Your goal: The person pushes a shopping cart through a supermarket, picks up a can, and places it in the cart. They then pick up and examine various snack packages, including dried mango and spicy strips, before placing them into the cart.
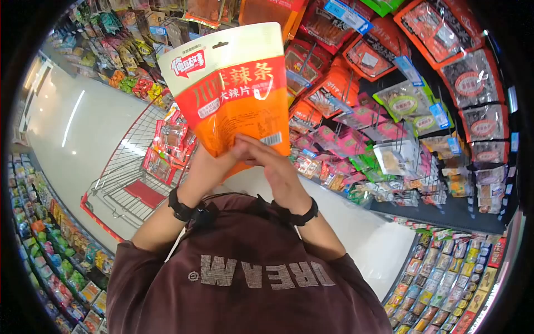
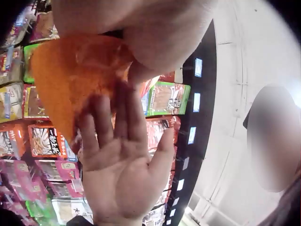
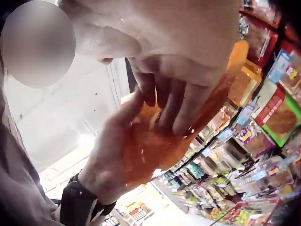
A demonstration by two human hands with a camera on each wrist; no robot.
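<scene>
A large orange snack bag with a cream top and red label stands upright in front of the shelves. At its lower edge the left hand grips it, with the thumb in front in the right wrist view. The right hand meets the left at the bag's base. From the left wrist, the right palm is seen spread, thumb apart, fingertips against the orange bag. From the right wrist, its fingers lie along the bag; the bag partly hides the left hand.
To the left stands a wire shopping cart holding several red packets. Hanging packets fill the rack ahead and to the right. Low displays stand at the lower left and the lower right.
</scene>
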